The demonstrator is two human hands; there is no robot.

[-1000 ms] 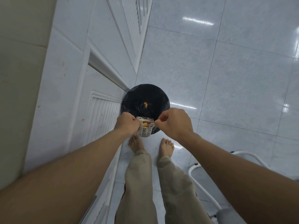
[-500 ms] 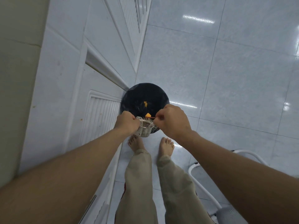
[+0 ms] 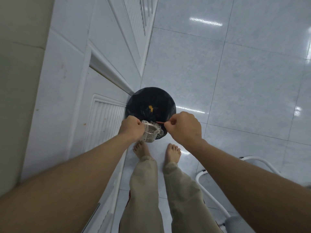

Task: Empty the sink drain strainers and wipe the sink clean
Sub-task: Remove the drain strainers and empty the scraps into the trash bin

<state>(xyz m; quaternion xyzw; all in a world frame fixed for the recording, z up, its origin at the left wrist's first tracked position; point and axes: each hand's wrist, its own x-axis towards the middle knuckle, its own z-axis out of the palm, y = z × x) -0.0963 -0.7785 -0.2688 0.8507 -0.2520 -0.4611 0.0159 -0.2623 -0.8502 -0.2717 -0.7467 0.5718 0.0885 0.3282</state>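
Over the bin [image 3: 151,105], my left hand [image 3: 132,127] clamps the strainer [image 3: 150,132]; my right hand [image 3: 184,127] pinches a red stick [image 3: 159,122]. The orange scrap has dropped; strainer nearly emptied.

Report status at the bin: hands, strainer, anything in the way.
Left hand grips strainer over black bin. Right hand pinches thin reddish stick at mesh liner. Yellow scraps in bin. Nothing blocking.

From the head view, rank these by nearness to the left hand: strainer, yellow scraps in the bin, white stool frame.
1. Strainer: held in the left hand, over the bin's near edge.
2. Yellow scraps: inside the black bin, just beyond the hand.
3. Stool frame: on the floor, far to the right.
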